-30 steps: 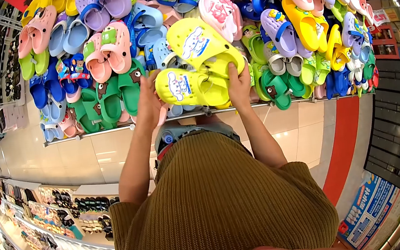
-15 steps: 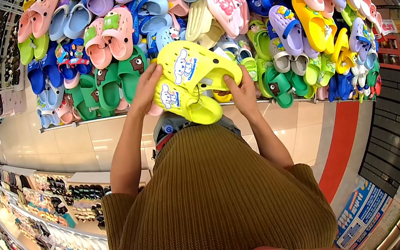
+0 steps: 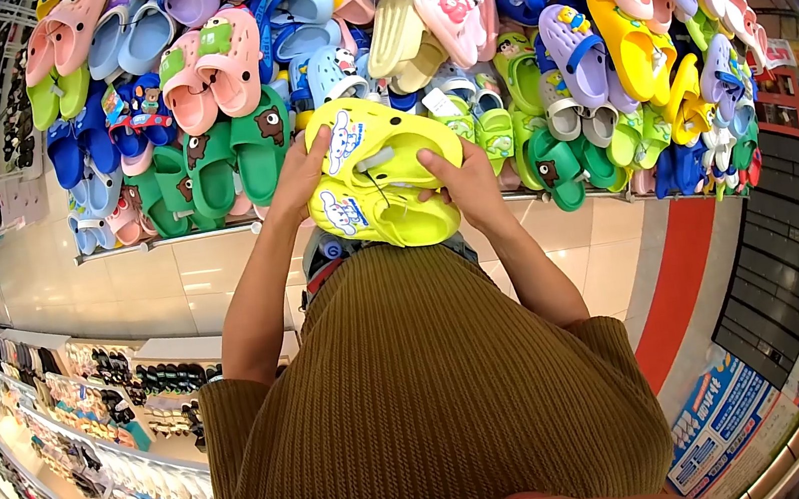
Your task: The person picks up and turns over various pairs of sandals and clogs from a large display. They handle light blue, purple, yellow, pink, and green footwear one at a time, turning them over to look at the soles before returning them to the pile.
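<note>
Between my hands is a pair of yellow clogs [image 3: 409, 129], one above the other, with a blue-and-white cartoon print on each toe. A dark loop joins the two, and a small pale tag shows inside the upper one. My left hand [image 3: 301, 174] grips the toe end, thumb on top. At the heel end my right hand [image 3: 467, 180] is closed on the clogs, its thumb on the upper one's rim and fingertips showing by the lower one. Just beyond hang green slippers [image 3: 264, 151] with bear faces and light green clogs [image 3: 495, 132].
A dense display of colourful clogs [image 3: 455, 15] fills the rack ahead, with a metal rail [image 3: 216, 231] along its lower edge. Shoe shelves [image 3: 125, 387] stand at the left. A red floor strip [image 3: 677, 284] and a blue poster [image 3: 730, 423] lie to the right.
The clogs have turned to lie more level and closely stacked, and have come slightly lower. My right hand has shifted down and left along the heel end. The view has moved slightly.
</note>
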Tool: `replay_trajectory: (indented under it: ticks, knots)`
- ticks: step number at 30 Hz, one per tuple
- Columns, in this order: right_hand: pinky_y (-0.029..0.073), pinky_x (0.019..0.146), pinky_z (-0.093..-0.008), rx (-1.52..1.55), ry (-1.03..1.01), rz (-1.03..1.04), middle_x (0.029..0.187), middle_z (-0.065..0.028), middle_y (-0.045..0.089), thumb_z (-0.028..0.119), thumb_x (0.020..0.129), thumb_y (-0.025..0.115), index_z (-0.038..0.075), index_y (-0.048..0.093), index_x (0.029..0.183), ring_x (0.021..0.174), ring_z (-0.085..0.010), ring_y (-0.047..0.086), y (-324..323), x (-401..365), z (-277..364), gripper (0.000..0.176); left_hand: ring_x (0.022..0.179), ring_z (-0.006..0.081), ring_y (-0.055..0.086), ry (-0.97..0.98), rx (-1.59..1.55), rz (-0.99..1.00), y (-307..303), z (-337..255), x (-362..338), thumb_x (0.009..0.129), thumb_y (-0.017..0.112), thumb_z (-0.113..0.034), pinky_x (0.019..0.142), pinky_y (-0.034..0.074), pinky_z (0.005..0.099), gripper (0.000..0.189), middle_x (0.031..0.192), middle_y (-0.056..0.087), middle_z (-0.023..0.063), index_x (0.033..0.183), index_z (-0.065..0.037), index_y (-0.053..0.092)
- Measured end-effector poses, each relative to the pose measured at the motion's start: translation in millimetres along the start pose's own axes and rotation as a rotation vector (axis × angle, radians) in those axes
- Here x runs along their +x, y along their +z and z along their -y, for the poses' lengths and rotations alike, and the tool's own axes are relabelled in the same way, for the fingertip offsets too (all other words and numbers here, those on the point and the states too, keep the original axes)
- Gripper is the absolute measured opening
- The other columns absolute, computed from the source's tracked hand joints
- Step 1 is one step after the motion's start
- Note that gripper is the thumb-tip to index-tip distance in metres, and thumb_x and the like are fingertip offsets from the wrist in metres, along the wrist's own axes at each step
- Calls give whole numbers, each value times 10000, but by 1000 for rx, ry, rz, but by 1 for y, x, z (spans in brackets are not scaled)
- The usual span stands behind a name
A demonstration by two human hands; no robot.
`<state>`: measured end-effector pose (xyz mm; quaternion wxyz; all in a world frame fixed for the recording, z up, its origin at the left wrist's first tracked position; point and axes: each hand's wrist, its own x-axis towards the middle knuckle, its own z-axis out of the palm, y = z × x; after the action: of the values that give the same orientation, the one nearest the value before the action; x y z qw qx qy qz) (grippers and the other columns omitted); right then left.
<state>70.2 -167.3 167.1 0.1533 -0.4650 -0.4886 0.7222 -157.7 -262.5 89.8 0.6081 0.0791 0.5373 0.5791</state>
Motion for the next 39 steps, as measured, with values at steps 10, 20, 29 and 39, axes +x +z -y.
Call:
replay_trajectory:
  ticks: [10,20,29,39]
  knots:
    - [547,805,-317,-264,-91,-4,1044,-139,721,293,830,821,-73,634,1176,925,-182,687,-2,-21,-45,537,956,134,668,9,27,-68,-3,3,-9,1051,503,-423,787,559,287,539,1183,664,98,1359,17,465]
    - [528,729,-289,-402,-113,17,832,-91,718,245,784,857,-62,705,979,789,-124,653,9,-25,-26,394,991,140,628,147,61,-228,-6,37,-16,1040,554,-361,844,506,285,482,1160,671,113,1281,57,575]
    - [523,744,-266,-286,-20,45,929,-79,724,218,772,869,-46,707,1032,820,-104,647,9,-7,-32,405,938,140,657,16,-57,-217,-3,2,-10,1034,562,-362,816,523,276,475,1073,704,85,1229,71,597]
    - [547,796,-331,-351,-65,-276,1021,-146,704,209,805,840,-44,601,1210,909,-190,682,24,-21,-61,534,931,127,629,233,269,-179,-4,-1,-38,1008,627,-258,806,507,278,395,1091,676,102,1242,51,553]
